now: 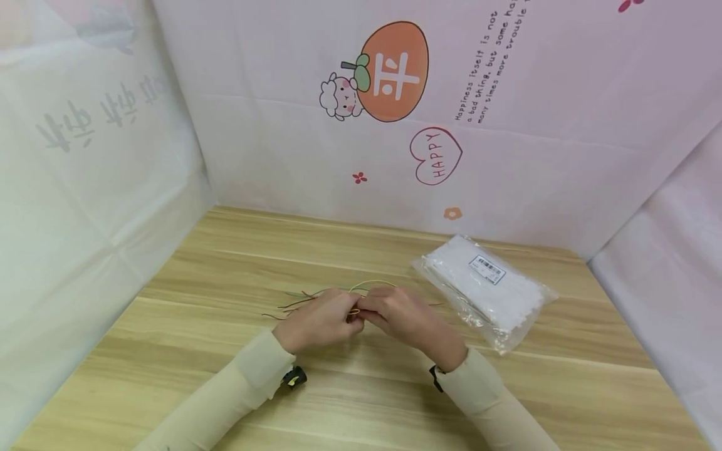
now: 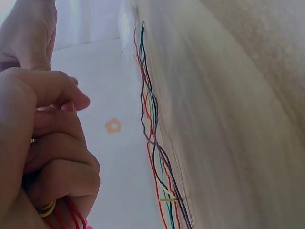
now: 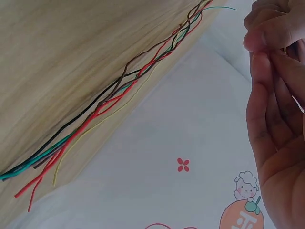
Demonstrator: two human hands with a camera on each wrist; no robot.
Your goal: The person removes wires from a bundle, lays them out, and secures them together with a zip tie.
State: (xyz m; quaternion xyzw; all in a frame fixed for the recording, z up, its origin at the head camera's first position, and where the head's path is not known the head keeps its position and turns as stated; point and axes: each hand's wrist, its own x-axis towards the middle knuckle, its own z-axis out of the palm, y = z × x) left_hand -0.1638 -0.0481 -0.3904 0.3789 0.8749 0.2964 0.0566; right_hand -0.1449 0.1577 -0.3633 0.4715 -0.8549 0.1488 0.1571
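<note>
My left hand and right hand meet close above the table, fingertips together. The left hand's curled fingers hold several thin red wires and a loop of yellow wire. My right thumb and fingertips pinch at the yellow wire, which arcs up between both hands; their exact grip is hidden by the fingers. Beneath and behind the hands a loose bundle of wires, red, black, green, brown and yellow, lies lengthwise on the table. A yellow tie crosses the bundle in the left wrist view.
A clear plastic bag of white strips with a barcode label lies to the right of the hands. The wood-grain table is bounded at the back and sides by white printed cloth.
</note>
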